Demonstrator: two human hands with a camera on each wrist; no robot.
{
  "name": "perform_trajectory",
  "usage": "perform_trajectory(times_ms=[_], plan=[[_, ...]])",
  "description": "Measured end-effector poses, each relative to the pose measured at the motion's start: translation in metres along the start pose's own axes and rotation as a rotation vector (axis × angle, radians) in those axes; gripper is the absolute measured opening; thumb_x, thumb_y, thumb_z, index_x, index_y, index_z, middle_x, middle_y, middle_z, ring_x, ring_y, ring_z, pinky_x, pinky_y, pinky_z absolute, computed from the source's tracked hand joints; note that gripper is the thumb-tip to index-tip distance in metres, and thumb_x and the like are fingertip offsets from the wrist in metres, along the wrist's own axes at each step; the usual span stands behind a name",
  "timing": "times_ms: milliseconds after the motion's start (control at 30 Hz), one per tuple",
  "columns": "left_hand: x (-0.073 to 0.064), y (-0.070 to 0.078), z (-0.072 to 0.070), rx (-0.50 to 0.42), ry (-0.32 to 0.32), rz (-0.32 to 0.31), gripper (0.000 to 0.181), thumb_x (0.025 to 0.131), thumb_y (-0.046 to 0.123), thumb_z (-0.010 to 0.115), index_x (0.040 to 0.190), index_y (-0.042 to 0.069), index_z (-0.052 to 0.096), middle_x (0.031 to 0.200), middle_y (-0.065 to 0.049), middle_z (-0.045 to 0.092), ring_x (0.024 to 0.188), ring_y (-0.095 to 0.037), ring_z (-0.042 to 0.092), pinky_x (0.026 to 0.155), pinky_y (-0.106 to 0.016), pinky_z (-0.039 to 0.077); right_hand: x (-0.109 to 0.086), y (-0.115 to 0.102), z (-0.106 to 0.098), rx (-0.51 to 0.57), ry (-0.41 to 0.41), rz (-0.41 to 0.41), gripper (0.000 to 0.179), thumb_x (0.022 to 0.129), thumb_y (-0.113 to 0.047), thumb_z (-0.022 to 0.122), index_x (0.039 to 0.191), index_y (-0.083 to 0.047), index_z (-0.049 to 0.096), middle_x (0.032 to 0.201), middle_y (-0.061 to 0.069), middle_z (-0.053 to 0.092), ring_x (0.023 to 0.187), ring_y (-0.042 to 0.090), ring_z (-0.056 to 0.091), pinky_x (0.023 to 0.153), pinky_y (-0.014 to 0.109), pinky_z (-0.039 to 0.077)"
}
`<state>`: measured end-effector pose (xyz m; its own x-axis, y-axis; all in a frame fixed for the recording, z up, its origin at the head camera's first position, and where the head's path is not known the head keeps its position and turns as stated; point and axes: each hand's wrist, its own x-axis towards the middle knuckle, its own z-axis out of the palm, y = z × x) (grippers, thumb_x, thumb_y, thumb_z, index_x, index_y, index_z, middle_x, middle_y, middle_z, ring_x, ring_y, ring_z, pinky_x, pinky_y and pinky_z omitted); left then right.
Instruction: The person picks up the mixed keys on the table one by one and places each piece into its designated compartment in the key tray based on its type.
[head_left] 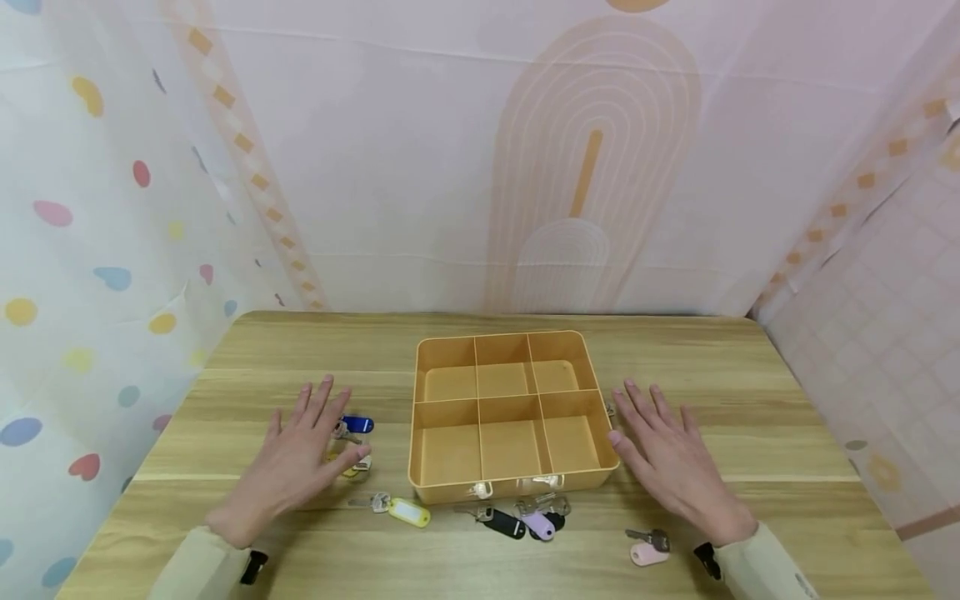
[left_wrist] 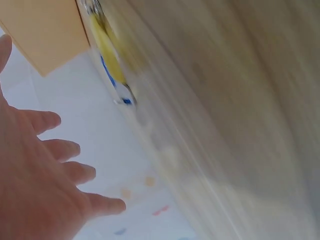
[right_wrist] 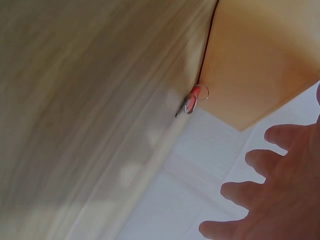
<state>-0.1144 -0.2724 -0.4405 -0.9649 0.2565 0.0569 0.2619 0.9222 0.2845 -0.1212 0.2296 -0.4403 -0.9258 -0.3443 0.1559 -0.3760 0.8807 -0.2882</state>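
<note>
An orange plastic box point(head_left: 450, 493), divided into several compartments, sits on the table between both hands; no objects show inside it. To its left my left hand point(head_left: 288, 462) is spread with straight fingers and holds nothing. Beside that hand lie keys with a blue tag point(head_left: 358, 424) and a yellow tag point(head_left: 350, 472), partly covered by it. My right hand point(head_left: 671, 458) is spread by the box's right side, also holding nothing. Behind its fingertips, a key ring with a red tag point(right_wrist: 192, 101) shows in the right wrist view beside the box wall.
Along the box's front lie keys with a yellow tag point(head_left: 409, 512), a black tag point(head_left: 504, 524) and a purple tag point(head_left: 538, 525), the last overlapping another black tag. A pink-tagged key point(head_left: 649, 554) lies front right. Patterned cloth point(head_left: 390, 167) hangs behind the wooden table point(head_left: 765, 417).
</note>
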Motion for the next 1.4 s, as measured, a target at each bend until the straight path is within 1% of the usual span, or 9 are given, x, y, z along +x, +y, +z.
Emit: perform_trajectory(times_ms=[67, 233, 400, 500, 633, 833, 1033, 1233, 1400], plan=[[0.001, -0.006, -0.002, -0.012, -0.011, -0.001, 0.092, 0.099, 0.06, 0.058, 0.163, 0.002, 0.026, 0.17, -0.027, 0.01, 0.153, -0.054, 0.01, 0.109, -0.085, 0.011, 0.0, -0.001, 0.002, 0.0, 0.004, -0.009, 0.064, 0.11, -0.046, 0.041, 0.164, -0.012, 0.03, 0.169, 0.014, 0.025, 0.152, 0.049, 0.022, 0.116, 0.078, 0.013], [0.005, -0.02, -0.001, -0.046, -0.008, 0.024, 0.089, 0.099, 0.055, 0.062, 0.161, -0.001, 0.03, 0.167, -0.029, 0.018, 0.15, -0.055, 0.018, 0.107, -0.086, 0.015, 0.0, -0.004, 0.004, 0.024, -0.001, -0.02, 0.063, 0.11, -0.044, 0.042, 0.164, -0.011, 0.031, 0.17, 0.013, 0.024, 0.152, 0.048, 0.023, 0.116, 0.077, 0.015], [0.012, -0.031, 0.0, -0.082, 0.027, 0.062, 0.082, 0.099, 0.048, 0.066, 0.156, -0.004, 0.038, 0.161, -0.03, 0.033, 0.146, -0.056, 0.028, 0.105, -0.086, 0.02, 0.001, -0.007, 0.004, 0.065, -0.01, -0.023, 0.063, 0.11, -0.044, 0.043, 0.162, -0.009, 0.033, 0.17, 0.011, 0.024, 0.153, 0.047, 0.022, 0.116, 0.077, 0.016], [0.016, -0.036, 0.0, -0.12, 0.061, 0.097, 0.074, 0.098, 0.039, 0.07, 0.152, -0.005, 0.044, 0.154, -0.031, 0.043, 0.142, -0.056, 0.036, 0.108, -0.081, 0.026, 0.001, -0.007, 0.004, 0.076, -0.012, -0.028, 0.063, 0.111, -0.043, 0.042, 0.163, -0.01, 0.033, 0.17, 0.01, 0.023, 0.153, 0.046, 0.022, 0.116, 0.076, 0.016], [0.021, -0.043, 0.0, -0.194, 0.074, 0.112, 0.066, 0.097, 0.03, 0.074, 0.148, -0.004, 0.049, 0.146, -0.03, 0.053, 0.133, -0.053, 0.049, 0.108, -0.07, 0.04, 0.002, -0.006, 0.006, 0.085, -0.013, -0.032, 0.062, 0.111, -0.042, 0.042, 0.163, -0.011, 0.031, 0.171, 0.008, 0.021, 0.154, 0.044, 0.022, 0.117, 0.075, 0.016], [0.026, -0.05, 0.002, -0.284, 0.062, 0.079, 0.06, 0.096, 0.026, 0.077, 0.145, -0.002, 0.055, 0.138, -0.023, 0.063, 0.124, -0.047, 0.06, 0.101, -0.064, 0.049, 0.002, -0.006, 0.007, 0.099, -0.011, -0.042, 0.061, 0.111, -0.041, 0.042, 0.164, -0.012, 0.03, 0.171, 0.007, 0.022, 0.153, 0.044, 0.024, 0.116, 0.076, 0.019], [0.028, -0.056, 0.006, -0.351, 0.062, 0.042, 0.055, 0.094, 0.022, 0.078, 0.14, -0.002, 0.06, 0.126, -0.018, 0.072, 0.108, -0.033, 0.072, 0.091, -0.05, 0.058, 0.003, -0.005, 0.007, 0.115, -0.018, -0.045, 0.062, 0.111, -0.041, 0.042, 0.164, -0.01, 0.03, 0.171, 0.007, 0.02, 0.153, 0.043, 0.024, 0.116, 0.075, 0.019], [0.031, -0.057, 0.007, -0.336, 0.058, 0.006, 0.043, 0.093, 0.024, 0.08, 0.128, 0.002, 0.07, 0.119, -0.013, 0.075, 0.1, -0.026, 0.072, 0.086, -0.039, 0.06, 0.004, -0.004, 0.008, 0.129, -0.027, -0.046, 0.062, 0.111, -0.041, 0.042, 0.164, -0.01, 0.029, 0.171, 0.006, 0.019, 0.153, 0.044, 0.024, 0.116, 0.075, 0.019], [0.034, -0.056, 0.01, -0.308, 0.05, 0.012, 0.031, 0.091, 0.018, 0.081, 0.118, 0.004, 0.075, 0.11, -0.008, 0.076, 0.095, -0.021, 0.071, 0.083, -0.036, 0.059, 0.004, -0.004, 0.008, 0.137, -0.025, -0.051, 0.062, 0.112, -0.04, 0.042, 0.164, -0.011, 0.028, 0.171, 0.008, 0.019, 0.153, 0.043, 0.023, 0.116, 0.074, 0.021]])
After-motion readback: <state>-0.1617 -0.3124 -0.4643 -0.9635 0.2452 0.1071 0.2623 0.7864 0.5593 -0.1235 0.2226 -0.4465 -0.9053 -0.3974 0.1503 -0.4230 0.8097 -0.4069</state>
